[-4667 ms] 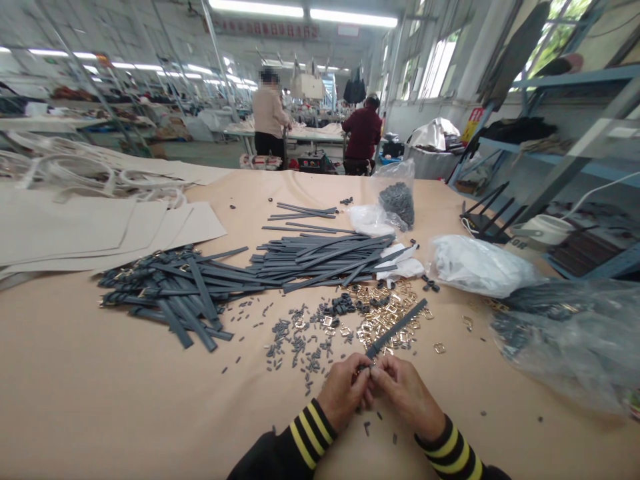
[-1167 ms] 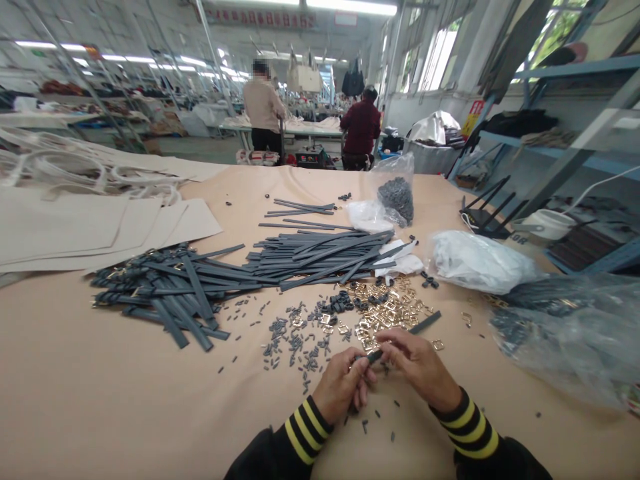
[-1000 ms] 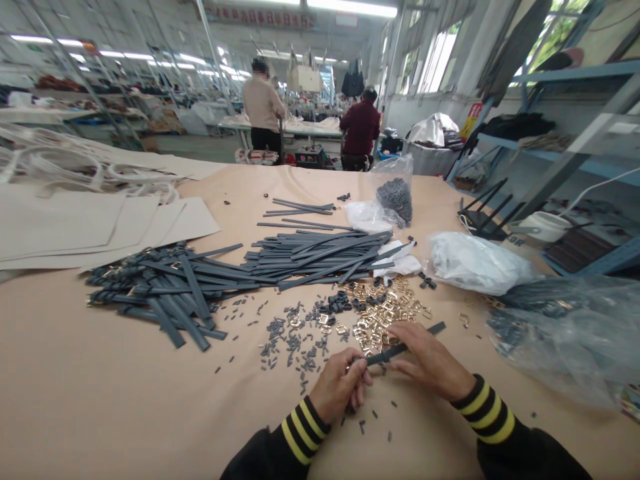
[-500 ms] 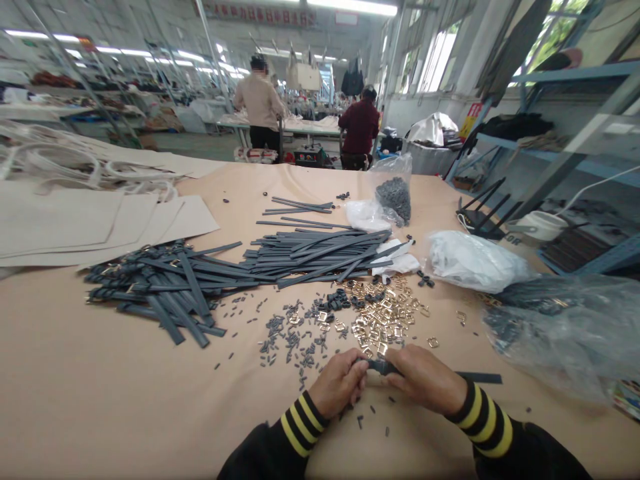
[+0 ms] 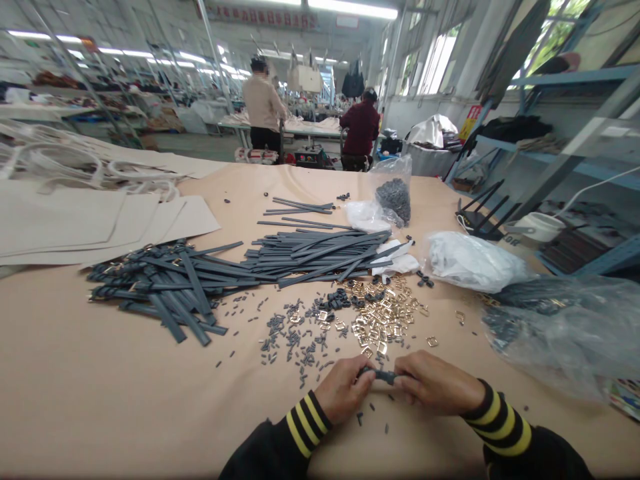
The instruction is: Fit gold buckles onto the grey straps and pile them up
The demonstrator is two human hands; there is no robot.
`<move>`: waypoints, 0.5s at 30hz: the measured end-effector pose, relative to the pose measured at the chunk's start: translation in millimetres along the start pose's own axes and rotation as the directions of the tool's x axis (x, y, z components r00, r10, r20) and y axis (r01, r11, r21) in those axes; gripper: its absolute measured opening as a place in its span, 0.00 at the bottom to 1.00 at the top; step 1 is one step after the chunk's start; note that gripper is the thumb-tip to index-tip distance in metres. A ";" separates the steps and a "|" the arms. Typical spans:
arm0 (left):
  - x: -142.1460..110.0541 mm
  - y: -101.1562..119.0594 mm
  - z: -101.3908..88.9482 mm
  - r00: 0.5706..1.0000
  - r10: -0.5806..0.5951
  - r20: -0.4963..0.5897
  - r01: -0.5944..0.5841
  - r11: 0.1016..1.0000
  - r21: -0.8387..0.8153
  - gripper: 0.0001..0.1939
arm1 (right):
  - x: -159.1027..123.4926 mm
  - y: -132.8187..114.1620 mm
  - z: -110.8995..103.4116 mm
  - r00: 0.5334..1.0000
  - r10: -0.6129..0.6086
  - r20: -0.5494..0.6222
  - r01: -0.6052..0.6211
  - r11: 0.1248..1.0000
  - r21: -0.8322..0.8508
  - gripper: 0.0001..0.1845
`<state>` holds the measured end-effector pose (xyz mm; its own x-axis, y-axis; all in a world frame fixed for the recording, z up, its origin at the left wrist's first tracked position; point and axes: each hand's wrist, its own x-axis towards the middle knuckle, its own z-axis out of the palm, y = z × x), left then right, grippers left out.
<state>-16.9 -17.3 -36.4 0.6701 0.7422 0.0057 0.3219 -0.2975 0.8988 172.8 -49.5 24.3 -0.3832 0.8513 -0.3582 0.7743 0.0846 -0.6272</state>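
Observation:
Near the front of the table, a dark grey strap point(image 5: 384, 377) is stretched between my two hands. My left hand point(image 5: 345, 388) pinches its left end. My right hand point(image 5: 434, 383) grips it on the other side, with fingers closed and most of the strap there hidden. Whether a buckle is on the strap I cannot make out. Just beyond my hands lie gold metal buckles point(image 5: 383, 320), several black loops point(image 5: 339, 299) and many small dark grey pieces point(image 5: 293, 340). A few such pieces lie below the strap.
Flat grey straps point(image 5: 320, 253) lie across the middle, with a heap of buckled straps point(image 5: 165, 287) to their left. Beige panels point(image 5: 90, 217) cover the far left. Plastic bags point(image 5: 475, 260) stand to the right, near a black router point(image 5: 483, 223). Two people work farther back.
My right hand has moved slightly right and down, widening the space between my hands. More of the strap shows between them, and the strap end right of that hand is no longer visible.

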 end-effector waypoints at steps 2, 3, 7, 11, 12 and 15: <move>-0.3 0.2 0.5 1.000 0.000 0.005 0.000 1.000 0.014 0.08 | 4.7 -2.0 4.3 1.000 -0.024 -0.008 0.024 1.000 0.016 0.12; -0.5 -0.1 0.6 1.000 -0.001 0.012 0.001 1.000 0.015 0.08 | 7.0 -3.1 6.6 0.999 -0.032 -0.018 0.033 0.999 0.021 0.11; -1.1 -1.7 0.3 0.999 0.000 0.048 0.000 1.000 0.009 0.08 | 11.6 -5.2 12.5 1.000 -0.022 -0.009 0.023 0.998 0.050 0.11; -0.8 -2.0 0.4 1.000 0.008 0.018 -0.007 1.000 -0.015 0.05 | 10.5 -5.1 12.8 0.999 -0.038 -0.013 0.038 0.999 0.036 0.09; -0.7 -1.9 0.6 1.000 0.006 -0.001 -0.006 1.000 -0.019 0.05 | 10.2 -5.2 12.7 0.998 -0.055 -0.028 0.055 0.998 0.011 0.08; -0.5 -1.7 1.3 1.000 0.004 -0.025 -0.005 1.000 -0.016 0.03 | 9.8 -5.5 13.0 0.994 -0.083 -0.066 0.079 0.995 -0.057 0.07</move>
<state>-17.0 -18.0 -38.5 0.6545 0.7558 0.0204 0.3078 -0.2909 0.9059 158.2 -48.4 15.2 -0.4123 0.8736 -0.2586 0.7686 0.1811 -0.6135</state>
